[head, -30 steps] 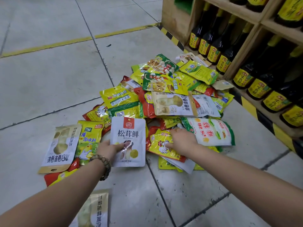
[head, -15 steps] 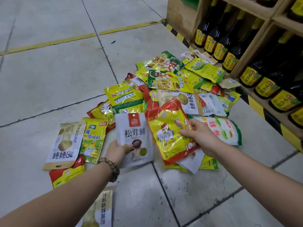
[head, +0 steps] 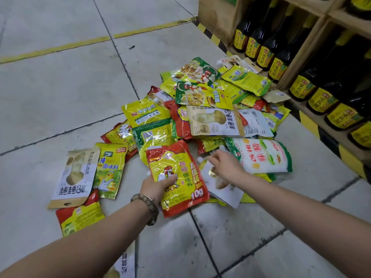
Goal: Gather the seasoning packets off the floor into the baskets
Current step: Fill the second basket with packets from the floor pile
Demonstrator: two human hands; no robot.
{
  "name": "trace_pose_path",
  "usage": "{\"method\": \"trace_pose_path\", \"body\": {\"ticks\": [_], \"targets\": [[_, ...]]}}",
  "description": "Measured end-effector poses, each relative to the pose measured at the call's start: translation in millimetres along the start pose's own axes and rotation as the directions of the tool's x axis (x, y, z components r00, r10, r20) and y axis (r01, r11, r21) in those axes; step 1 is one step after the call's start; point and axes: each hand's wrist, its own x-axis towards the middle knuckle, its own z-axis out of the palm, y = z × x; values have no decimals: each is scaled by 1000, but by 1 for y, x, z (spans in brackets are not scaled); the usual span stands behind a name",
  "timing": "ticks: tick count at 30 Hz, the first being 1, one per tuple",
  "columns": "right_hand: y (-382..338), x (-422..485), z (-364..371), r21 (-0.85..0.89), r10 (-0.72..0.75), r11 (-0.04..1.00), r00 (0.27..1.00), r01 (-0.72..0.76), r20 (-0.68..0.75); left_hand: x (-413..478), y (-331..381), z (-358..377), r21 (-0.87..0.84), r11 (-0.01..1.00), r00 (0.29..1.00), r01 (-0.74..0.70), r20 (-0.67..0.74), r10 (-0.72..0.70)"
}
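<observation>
Tiled floor (head: 60, 87): left hand (head: 155, 186) grips a chicken packet (head: 180, 169); right hand (head: 228, 167) half-covers a white packet (head: 223, 190), grip unclear.

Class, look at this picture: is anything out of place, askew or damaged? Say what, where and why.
Yes. Seasoning packets lie heaped on the tiled floor beside the wooden shelf of bottles, overlapping at all angles, some upside down. None looks torn or spilled. The left hand grips a red-and-yellow chicken packet.
</observation>
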Motion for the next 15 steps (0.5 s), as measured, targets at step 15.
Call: {"method": "trace_pose_path", "body": {"ticks": [15], "targets": [[31, 47, -13, -449, 270, 872, 957, -197, 105, 1, -5, -11, 97, 995, 999, 33, -3, -33]]}}
